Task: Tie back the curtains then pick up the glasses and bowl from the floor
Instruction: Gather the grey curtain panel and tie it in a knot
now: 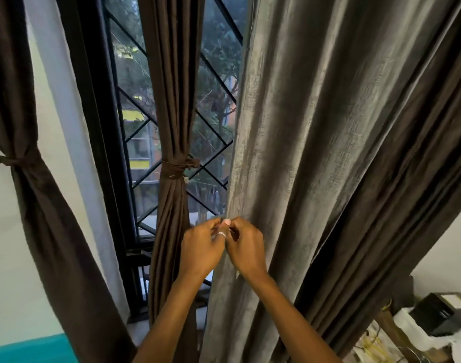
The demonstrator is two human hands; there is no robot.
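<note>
Right in front of the grey curtain [289, 153], the left hand [201, 248] and the right hand [247, 248] touch each other and pinch its left edge with curled fingers, while a tied brown curtain [171, 113] hangs left of them.

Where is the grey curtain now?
The grey curtain hangs right of centre, head view, beside the tied brown curtain; left hand and right hand pinch its edge.

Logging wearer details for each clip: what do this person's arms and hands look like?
Both forearms are bare, no sleeves in view. The left hand wears a silver ring, with a pale pink painted nail above it. Nothing visible on the right hand.
</note>
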